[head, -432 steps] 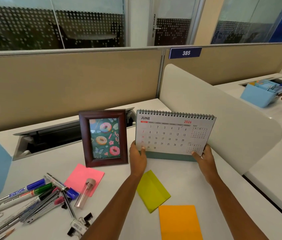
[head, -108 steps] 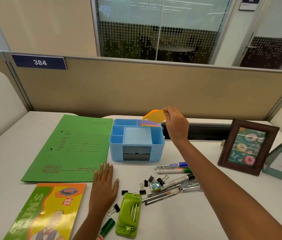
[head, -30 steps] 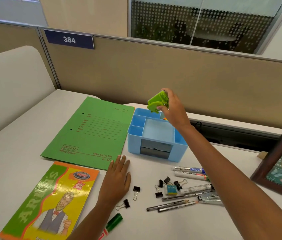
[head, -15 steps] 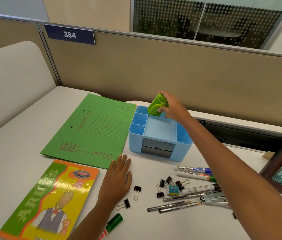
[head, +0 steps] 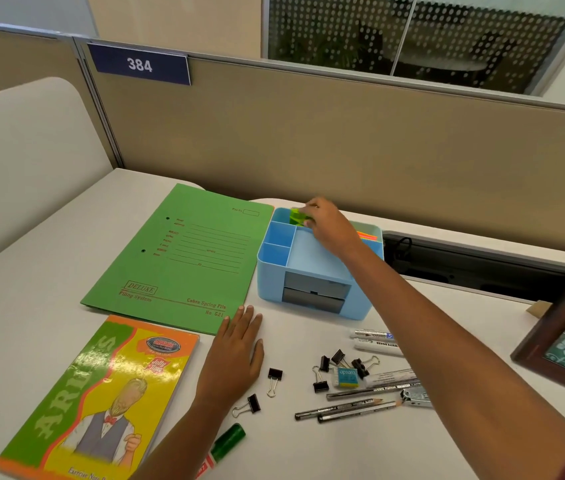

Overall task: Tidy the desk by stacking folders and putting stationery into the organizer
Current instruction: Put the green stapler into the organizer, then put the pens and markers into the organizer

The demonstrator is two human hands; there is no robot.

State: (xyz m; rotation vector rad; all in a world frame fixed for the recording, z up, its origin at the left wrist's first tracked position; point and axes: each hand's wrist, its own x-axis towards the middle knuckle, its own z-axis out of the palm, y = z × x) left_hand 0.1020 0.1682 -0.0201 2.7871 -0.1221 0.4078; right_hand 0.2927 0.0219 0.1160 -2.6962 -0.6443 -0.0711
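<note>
At frame centre, my right hand (head: 326,225) grips a green punch (head: 297,216) and holds it in the back-left compartment of the blue organizer (head: 270,289), with orange and pink notes (head: 367,235) showing at the organizer's back right. My left hand (head: 236,355) lies flat and empty on the desk (head: 31,299), fingers spread, its fingertips at the near corner of the green folder (head: 184,258) that lies just left of the organizer. At lower left lies a yellow notebook (head: 101,396). At lower centre and right of centre, black clips (head: 274,374), an eraser (head: 346,375), pencils (head: 346,407) and markers (head: 374,339) lie scattered near my right forearm. A green-capped marker (head: 227,441) pokes out beside my left wrist. A picture frame (head: 558,337) stands at the right edge.
</note>
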